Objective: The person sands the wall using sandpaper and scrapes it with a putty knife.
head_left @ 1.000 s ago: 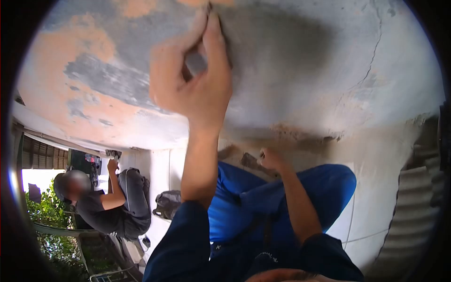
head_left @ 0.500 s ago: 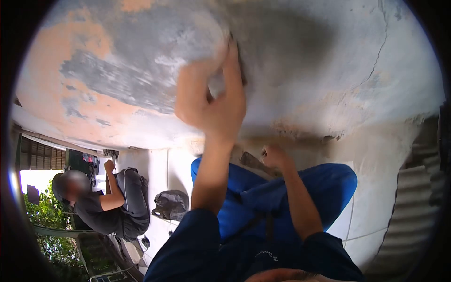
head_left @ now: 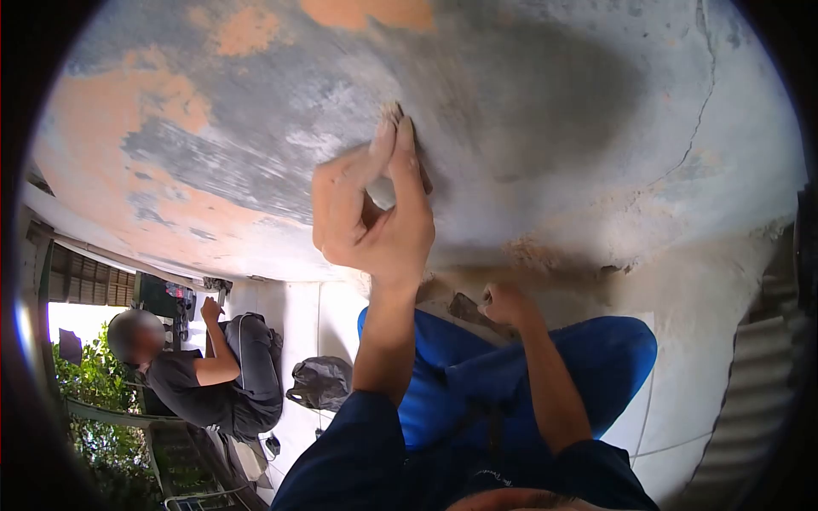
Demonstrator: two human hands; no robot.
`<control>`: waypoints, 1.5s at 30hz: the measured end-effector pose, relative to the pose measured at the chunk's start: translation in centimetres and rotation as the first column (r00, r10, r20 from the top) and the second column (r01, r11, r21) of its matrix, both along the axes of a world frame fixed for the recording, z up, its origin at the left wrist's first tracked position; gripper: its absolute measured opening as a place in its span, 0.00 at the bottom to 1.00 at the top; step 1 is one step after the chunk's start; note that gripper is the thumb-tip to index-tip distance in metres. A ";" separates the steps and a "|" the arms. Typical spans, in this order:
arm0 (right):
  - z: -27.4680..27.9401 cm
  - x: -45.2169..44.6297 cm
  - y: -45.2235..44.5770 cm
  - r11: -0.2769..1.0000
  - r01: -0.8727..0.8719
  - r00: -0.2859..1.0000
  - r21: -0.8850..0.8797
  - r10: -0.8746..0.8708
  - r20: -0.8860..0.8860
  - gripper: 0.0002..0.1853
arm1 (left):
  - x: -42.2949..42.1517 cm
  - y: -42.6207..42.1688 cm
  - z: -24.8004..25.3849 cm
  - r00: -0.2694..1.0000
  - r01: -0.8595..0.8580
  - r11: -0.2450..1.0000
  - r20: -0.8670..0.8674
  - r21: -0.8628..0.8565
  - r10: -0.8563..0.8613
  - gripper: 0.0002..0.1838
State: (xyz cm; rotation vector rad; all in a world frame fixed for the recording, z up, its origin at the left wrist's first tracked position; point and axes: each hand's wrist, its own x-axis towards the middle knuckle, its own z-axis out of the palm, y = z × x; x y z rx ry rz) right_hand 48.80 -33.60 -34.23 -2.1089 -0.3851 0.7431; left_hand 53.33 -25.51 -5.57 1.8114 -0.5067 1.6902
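Note:
My left hand [head_left: 375, 204] is raised to the wall [head_left: 545, 102]. Its thumb and fingers pinch a thin flat plate [head_left: 428, 180], like a scraper, with a dark edge. Grey paste clings to the fingertips and the plate's tip, which meets the wall beside a damp dark-grey patch [head_left: 588, 94]. Low over my blue-trousered legs, my right hand [head_left: 509, 305] is closed, its fingers curled. Beside those fingers is a dark, flat, roughly rectangular piece [head_left: 467, 308]; whether the hand holds it cannot be made out.
Orange paint [head_left: 170, 94] shows through the grey coat, and a crack [head_left: 703, 111] runs down the wall's right side. A black bag [head_left: 322, 383] lies on the tiled floor. Another person [head_left: 200, 375] squats at the left. Corrugated sheet [head_left: 758, 392] stands at the right.
My left hand has come slightly down the wall toward me with the flat plate, and its blur has gone. The whole view has shifted a little; my right hand keeps its pose.

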 end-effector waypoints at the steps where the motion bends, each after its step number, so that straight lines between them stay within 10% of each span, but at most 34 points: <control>1: -0.3 -0.6 0.2 1.000 -0.011 1.000 0.002 0.011 -0.011 0.19 | 0.0 -0.1 0.7 1.000 0.006 1.000 0.002 -0.020 -0.006 0.14; 5: -0.1 -0.8 -0.1 0.999 -0.030 0.998 0.014 0.031 -0.062 0.19 | 0.5 -1.5 4.2 0.978 0.205 0.962 0.066 -0.180 -0.196 0.12; 9: 0.1 -0.3 -0.5 1.000 -0.006 0.998 -0.019 0.005 -0.063 0.19 | -0.3 0.7 0.7 0.993 -0.115 0.991 0.038 0.067 0.112 0.11; 20: -2.3 -0.5 0.4 0.999 0.002 1.000 -0.033 -0.002 0.021 0.18 | 0.3 0.2 3.5 0.996 -0.050 0.996 0.082 0.069 0.044 0.05; 29: -3.5 -1.5 -0.9 0.996 -0.011 0.992 -0.083 0.022 0.124 0.17 | -5.3 1.7 -9.1 0.791 0.091 0.995 -0.604 -0.046 -0.100 0.06; 34: -2.9 -0.9 -1.0 0.997 0.058 0.951 0.050 -0.070 0.302 0.15 | -6.7 2.8 -10.3 0.304 0.330 0.463 -0.372 -0.822 -0.877 0.17; 38: -3.8 -1.1 -1.3 0.999 0.034 0.964 -0.043 -0.021 0.264 0.15 | -8.4 4.4 -9.3 -0.175 0.297 -0.209 0.162 -0.932 -0.971 0.19; 45: -3.7 -0.8 -2.2 1.000 0.023 0.935 0.011 -0.026 0.354 0.15 | -8.9 5.9 -12.8 -0.277 0.253 -0.297 0.225 -0.921 -0.934 0.20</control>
